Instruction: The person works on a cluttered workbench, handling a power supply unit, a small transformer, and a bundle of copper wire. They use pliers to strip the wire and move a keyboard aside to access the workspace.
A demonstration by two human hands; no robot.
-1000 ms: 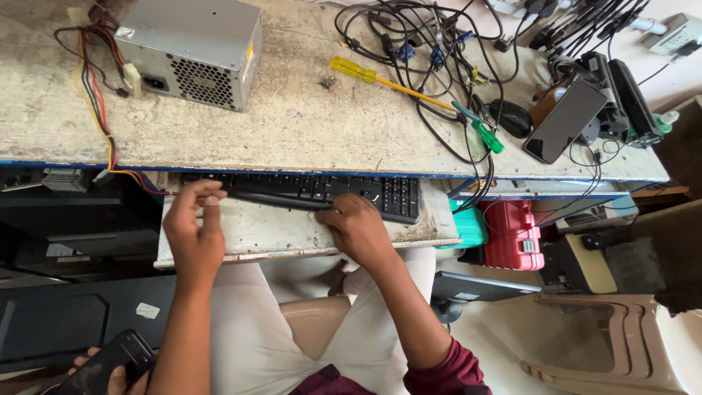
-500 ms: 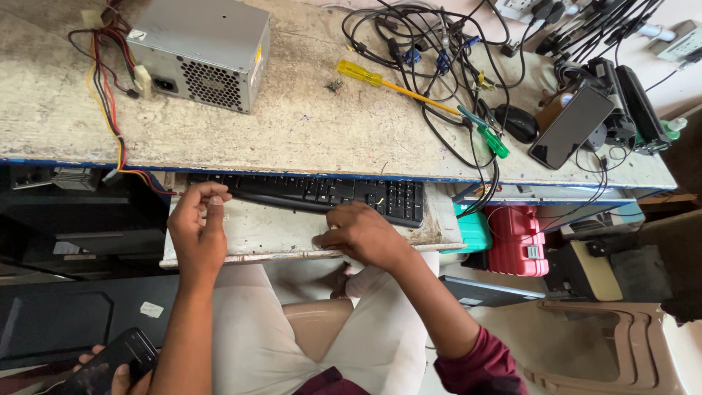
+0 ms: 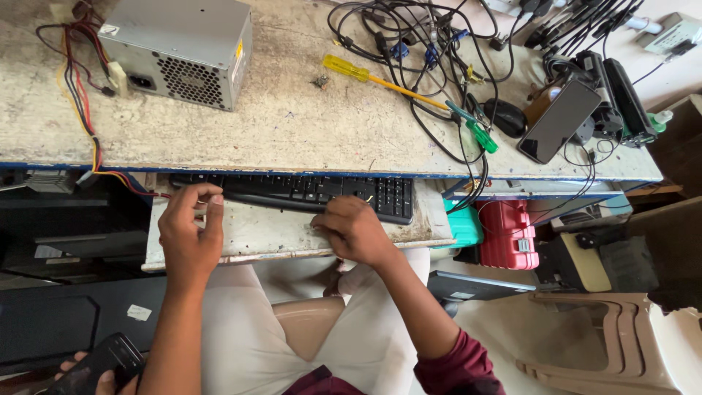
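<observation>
Head view: black keyboard (image 3: pixel 307 192), slightly askew.

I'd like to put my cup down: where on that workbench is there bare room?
Bare top lies between the grey power supply and the yellow screwdriver, down to the blue front edge. The right end is crowded with tangled cables, a mouse and a phone.
</observation>
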